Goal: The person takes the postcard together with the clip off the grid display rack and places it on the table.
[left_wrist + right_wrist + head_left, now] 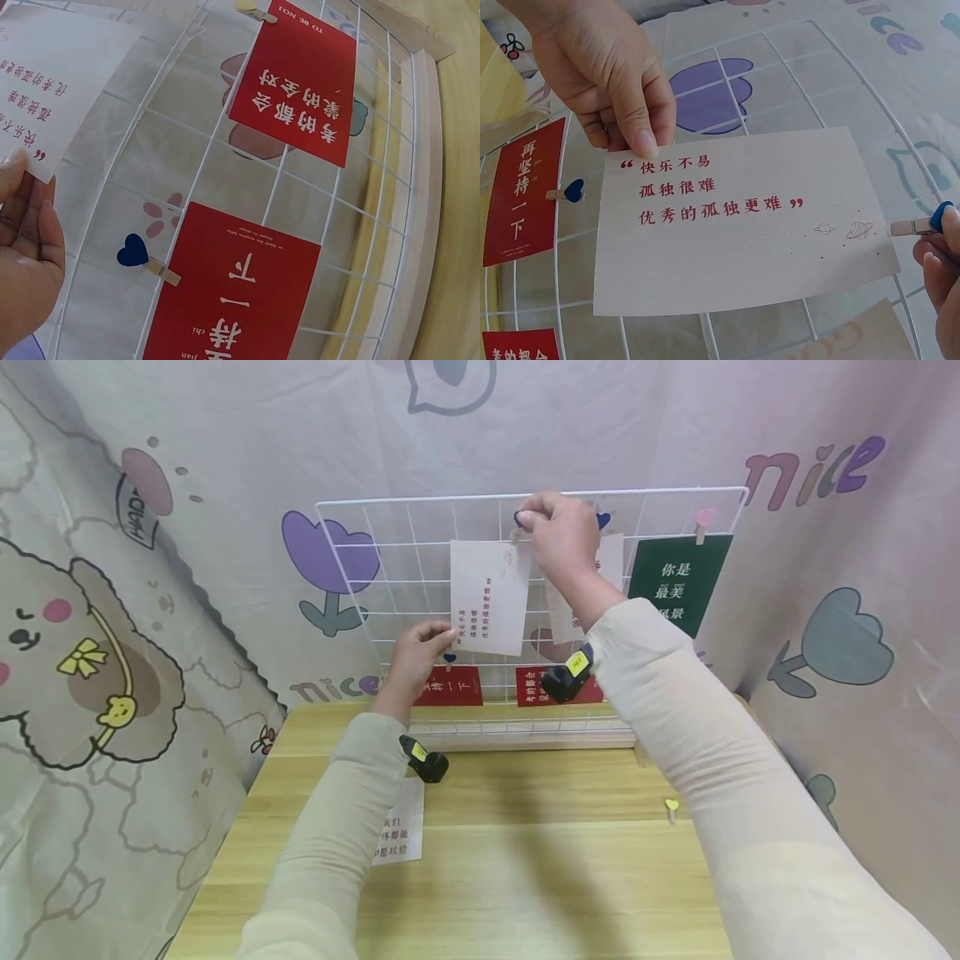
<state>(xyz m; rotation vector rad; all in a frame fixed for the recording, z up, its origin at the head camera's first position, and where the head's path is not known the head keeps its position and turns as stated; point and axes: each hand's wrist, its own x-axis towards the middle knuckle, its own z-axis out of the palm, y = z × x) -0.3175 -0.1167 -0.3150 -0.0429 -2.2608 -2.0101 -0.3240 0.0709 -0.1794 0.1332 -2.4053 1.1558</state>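
Observation:
A white card with red writing (489, 597) (739, 219) (56, 79) hangs against the white wire grid (375, 568) (217, 135) (780, 67). My left hand (420, 652) (622, 82) (26, 247) pinches the card's lower left corner. At the card's top right corner, my right hand (551, 531) (941, 259) pinches a small wooden clip with a blue heart (922, 221) (517, 522).
The grid holds two red cards (450, 687) (536, 687) (240, 292) (300, 79), a green card (678, 583) under a pink-heart clip (703, 520), and another white card (611, 560). On the wooden table (525, 860) lie a card (401, 831) and a yellow clip (672, 808).

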